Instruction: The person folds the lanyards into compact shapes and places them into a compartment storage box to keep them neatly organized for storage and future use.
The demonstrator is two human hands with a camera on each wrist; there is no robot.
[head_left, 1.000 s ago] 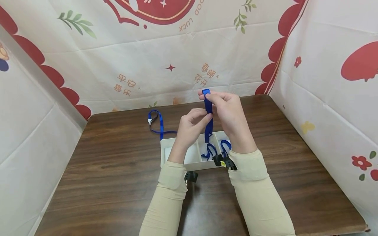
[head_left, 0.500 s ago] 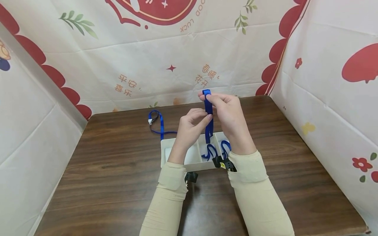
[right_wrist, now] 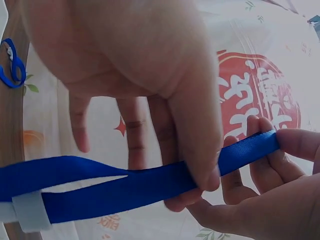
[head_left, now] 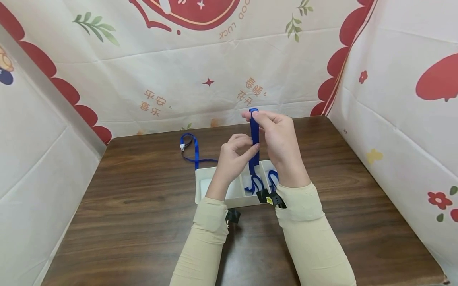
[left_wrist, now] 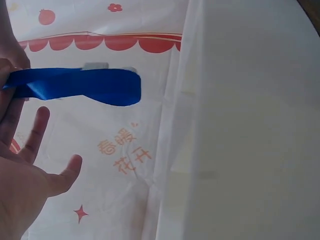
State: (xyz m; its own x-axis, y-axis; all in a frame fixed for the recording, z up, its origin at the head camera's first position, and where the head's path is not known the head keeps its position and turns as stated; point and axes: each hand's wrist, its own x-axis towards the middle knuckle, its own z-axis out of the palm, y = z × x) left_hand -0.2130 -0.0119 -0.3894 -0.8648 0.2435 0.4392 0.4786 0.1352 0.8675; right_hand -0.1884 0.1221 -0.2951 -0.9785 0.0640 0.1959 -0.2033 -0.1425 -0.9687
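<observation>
In the head view I hold a blue lanyard (head_left: pixel 254 131) upright above a white divided tray (head_left: pixel 198 186). My right hand (head_left: pixel 282 143) pinches its folded top between thumb and fingers. Lower down, my left hand (head_left: pixel 234 159) pinches the strap, its thumb in front. The right wrist view shows the left thumb (right_wrist: pixel 202 170) over the strap and a white clip (right_wrist: pixel 31 210) towards its lower end. In the left wrist view the strap's rounded lower fold (left_wrist: pixel 122 87) hangs free. Thin blue cord (head_left: pixel 255 182) lies in the middle compartment; whether it joins the held lanyard, I cannot tell.
Another blue lanyard (head_left: pixel 196 151) with a white clip lies on the wooden table (head_left: pixel 143 190), behind the tray's left end. More blue strap (head_left: pixel 272 180) sits in the right compartment, partly hidden by my right wrist. Patterned cloth walls (head_left: pixel 179 71) enclose the table's back and sides.
My left hand has slid slightly down and to the right along the strap. The lanyard's top and my right fingertips have shifted a little to the right.
</observation>
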